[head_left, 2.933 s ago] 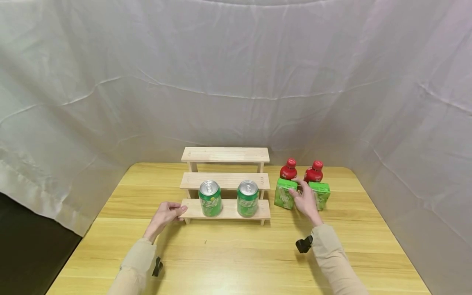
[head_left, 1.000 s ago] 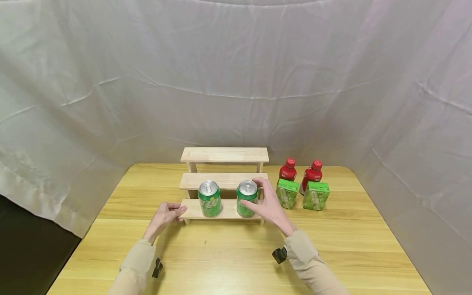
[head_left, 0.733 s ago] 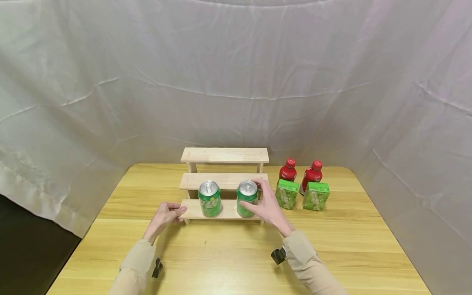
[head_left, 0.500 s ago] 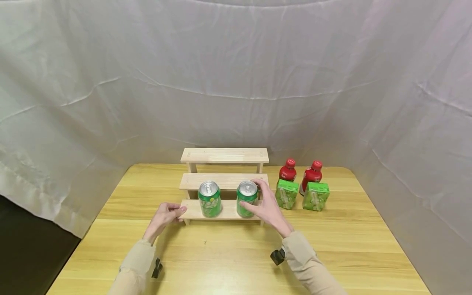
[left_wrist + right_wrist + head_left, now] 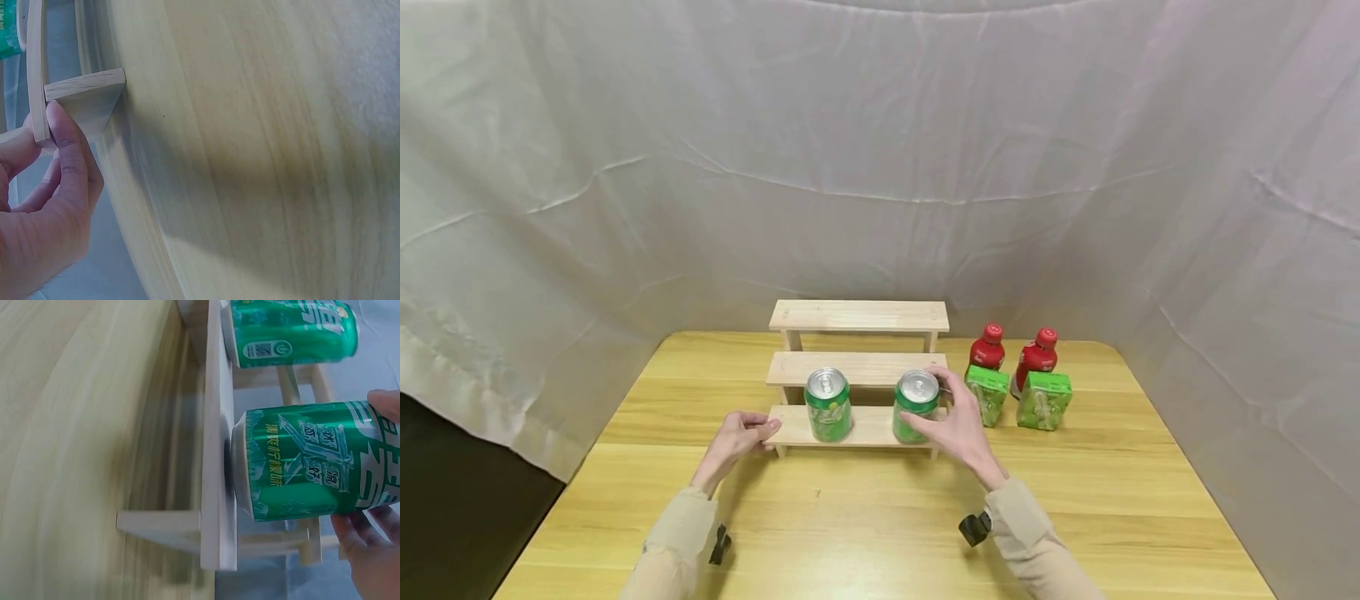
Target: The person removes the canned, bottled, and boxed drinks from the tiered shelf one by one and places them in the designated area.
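A three-tier wooden stand [image 5: 872, 425] stands on the table. My left hand [image 5: 730, 443] pinches the left end of its lowest step; in the left wrist view, thumb and fingers hold the step [image 5: 37, 75] near its leg. Two green drink cans are on that step. The left can [image 5: 828, 412] is upright and untouched. My right hand [image 5: 961, 429] grips the right can [image 5: 300, 459] from its right side, thumb in front and fingers behind. That can is near the step's right end, its base at the board; whether it fully touches I cannot tell.
Right of the stand, two green drink cartons [image 5: 988, 398] [image 5: 1043, 404] stand in front of two red bottles [image 5: 987, 350] [image 5: 1037, 357]. The stand's middle step [image 5: 850, 365] and top step [image 5: 859, 315] rise behind the cans. A grey curtain [image 5: 880, 167] hangs behind the table.
My right hand went from a carton to the right can and gripped it. Over the last half second, that can moved slightly right along the step. My left hand stayed put.
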Available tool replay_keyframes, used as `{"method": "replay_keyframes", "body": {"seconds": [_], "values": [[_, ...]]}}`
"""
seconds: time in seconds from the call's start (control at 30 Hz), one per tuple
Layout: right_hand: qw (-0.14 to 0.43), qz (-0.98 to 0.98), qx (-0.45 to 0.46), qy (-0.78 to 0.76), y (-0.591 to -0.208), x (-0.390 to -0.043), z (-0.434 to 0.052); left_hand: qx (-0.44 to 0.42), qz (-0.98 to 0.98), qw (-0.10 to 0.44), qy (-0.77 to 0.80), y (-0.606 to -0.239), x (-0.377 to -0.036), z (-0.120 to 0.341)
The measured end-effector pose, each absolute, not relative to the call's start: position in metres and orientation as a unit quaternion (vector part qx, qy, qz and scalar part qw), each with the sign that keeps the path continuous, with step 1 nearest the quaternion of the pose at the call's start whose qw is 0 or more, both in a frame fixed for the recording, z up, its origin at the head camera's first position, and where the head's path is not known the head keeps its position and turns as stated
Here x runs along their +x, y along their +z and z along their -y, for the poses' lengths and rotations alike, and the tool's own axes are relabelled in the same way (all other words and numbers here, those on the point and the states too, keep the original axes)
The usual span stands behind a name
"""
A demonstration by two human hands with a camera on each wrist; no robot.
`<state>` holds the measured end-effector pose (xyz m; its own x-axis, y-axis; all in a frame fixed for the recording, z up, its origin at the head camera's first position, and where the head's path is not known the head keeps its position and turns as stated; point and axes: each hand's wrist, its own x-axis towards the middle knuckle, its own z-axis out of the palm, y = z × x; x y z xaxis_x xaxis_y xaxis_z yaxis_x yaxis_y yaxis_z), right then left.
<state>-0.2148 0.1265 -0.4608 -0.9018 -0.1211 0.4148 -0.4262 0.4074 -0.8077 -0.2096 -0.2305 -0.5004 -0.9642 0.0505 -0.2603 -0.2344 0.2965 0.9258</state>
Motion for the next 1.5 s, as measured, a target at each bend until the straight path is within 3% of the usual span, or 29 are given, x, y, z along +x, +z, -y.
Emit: {"method": "replay_keyframes", "body": {"seconds": [0.4,0.87,1.13,1.5], "values": [[0.204,0.819,0.111,0.526,-0.446,-0.197,-0.166,-0.051,-0.795,0.121,0.592,-0.501,-0.211,0.232],[0.199,0.821,0.019,0.534,-0.466,-0.193,-0.239,-0.051,-0.795,0.119,0.592,-0.502,-0.209,0.232],[0.184,0.827,-0.069,0.528,-0.469,-0.185,-0.262,-0.053,-0.788,0.12,0.601,-0.503,-0.209,0.232],[0.173,0.841,-0.125,0.498,-0.478,-0.183,-0.28,-0.056,-0.787,0.121,0.602,-0.502,-0.21,0.232]]}}
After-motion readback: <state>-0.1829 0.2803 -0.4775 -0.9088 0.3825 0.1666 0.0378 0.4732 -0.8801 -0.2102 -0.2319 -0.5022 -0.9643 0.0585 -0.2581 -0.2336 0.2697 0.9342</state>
